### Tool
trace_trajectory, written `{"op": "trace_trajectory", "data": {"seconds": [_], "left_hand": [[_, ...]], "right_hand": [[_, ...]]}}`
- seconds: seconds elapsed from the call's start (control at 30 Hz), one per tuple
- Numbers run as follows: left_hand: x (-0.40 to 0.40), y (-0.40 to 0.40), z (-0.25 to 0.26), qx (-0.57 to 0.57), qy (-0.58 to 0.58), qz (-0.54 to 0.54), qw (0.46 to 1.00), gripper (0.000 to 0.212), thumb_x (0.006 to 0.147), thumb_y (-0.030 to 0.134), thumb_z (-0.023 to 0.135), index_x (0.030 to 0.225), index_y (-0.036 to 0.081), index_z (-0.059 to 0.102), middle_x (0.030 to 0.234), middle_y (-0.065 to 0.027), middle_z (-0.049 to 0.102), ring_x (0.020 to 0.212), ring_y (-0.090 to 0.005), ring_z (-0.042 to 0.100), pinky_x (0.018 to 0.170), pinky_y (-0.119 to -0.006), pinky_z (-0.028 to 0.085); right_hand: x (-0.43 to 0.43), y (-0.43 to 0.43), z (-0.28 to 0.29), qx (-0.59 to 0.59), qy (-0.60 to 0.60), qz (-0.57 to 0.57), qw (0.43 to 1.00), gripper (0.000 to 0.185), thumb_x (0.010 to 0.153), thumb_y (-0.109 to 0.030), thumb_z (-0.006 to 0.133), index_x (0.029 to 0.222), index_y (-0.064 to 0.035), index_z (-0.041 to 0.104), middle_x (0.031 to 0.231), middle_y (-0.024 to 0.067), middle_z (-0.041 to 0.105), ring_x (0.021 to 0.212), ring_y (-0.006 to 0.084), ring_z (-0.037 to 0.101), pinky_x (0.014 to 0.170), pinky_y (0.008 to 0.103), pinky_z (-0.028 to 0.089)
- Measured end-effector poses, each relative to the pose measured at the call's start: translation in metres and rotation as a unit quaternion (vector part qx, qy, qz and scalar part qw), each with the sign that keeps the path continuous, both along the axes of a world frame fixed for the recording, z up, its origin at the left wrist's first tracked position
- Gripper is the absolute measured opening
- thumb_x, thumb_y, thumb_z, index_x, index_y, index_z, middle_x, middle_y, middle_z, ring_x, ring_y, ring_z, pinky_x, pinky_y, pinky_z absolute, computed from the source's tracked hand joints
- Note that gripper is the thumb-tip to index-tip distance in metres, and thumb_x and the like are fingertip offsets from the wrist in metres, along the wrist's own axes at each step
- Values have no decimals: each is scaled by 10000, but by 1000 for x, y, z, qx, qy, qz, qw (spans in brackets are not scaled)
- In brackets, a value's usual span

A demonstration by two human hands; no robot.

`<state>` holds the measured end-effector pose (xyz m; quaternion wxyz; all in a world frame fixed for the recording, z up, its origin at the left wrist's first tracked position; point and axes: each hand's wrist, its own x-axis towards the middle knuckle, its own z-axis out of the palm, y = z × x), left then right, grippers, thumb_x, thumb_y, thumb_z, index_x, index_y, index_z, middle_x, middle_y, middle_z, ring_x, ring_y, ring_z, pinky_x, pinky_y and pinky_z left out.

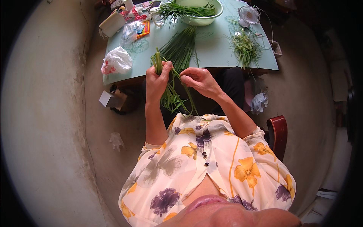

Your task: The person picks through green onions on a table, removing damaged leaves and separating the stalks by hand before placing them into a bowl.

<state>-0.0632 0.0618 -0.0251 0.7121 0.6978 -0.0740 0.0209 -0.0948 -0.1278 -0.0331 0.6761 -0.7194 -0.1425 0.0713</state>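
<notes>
My left hand (157,81) is closed round a small bunch of long green stalks (158,58), which look like garlic chives. Its cut ends point up past the thumb, and the leaves hang down over my lap. To the right, my right hand (202,81) pinches one or a few stalks (175,72) from that bunch between thumb and fingertips. Both hands are in the air just off the table's near edge. Beyond them, a larger bunch of chives (181,46) lies spread on the pale green tabletop (214,54).
A light green basin (201,21) holds more chives. Loose trimmings (245,49) lie at the right, below a small white fan (248,15). A white plastic bag (117,60), packets (134,31) and a paper roll (112,24) stand left. A red chair back (279,136) is beside me.
</notes>
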Motion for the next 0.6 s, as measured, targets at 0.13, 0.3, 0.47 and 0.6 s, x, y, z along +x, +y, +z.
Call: {"op": "trace_trajectory", "data": {"seconds": [0.13,0.3,0.47,0.6], "left_hand": [[3,3,-9,16,-3,-11,1000,255,985,206,642,810,21,652,579,84,454,498,-11,371,452,-219,247],[3,-1,-8,20,14,-16,1000,257,984,206,638,809,18,651,575,78,453,495,-16,372,452,-225,252],[1,1,-4,14,32,-47,998,247,985,201,632,819,19,649,577,72,457,497,-17,372,455,-224,254],[0,0,-1,-29,57,-92,994,235,991,193,619,834,20,643,578,71,453,497,-20,365,462,-220,256]], "right_hand": [[0,-3,-3,-10,7,1,1000,209,964,-147,638,1058,36,676,816,19,679,751,44,598,691,220,516],[0,0,-7,10,16,4,1000,225,965,-168,640,1041,40,677,800,13,667,745,43,588,677,221,509],[2,-5,-8,3,12,11,1000,258,974,-211,637,1026,37,682,788,2,649,721,45,574,659,222,498],[4,-14,-8,37,67,51,996,254,982,-221,628,1018,22,692,776,1,648,694,48,566,643,221,497]]}}
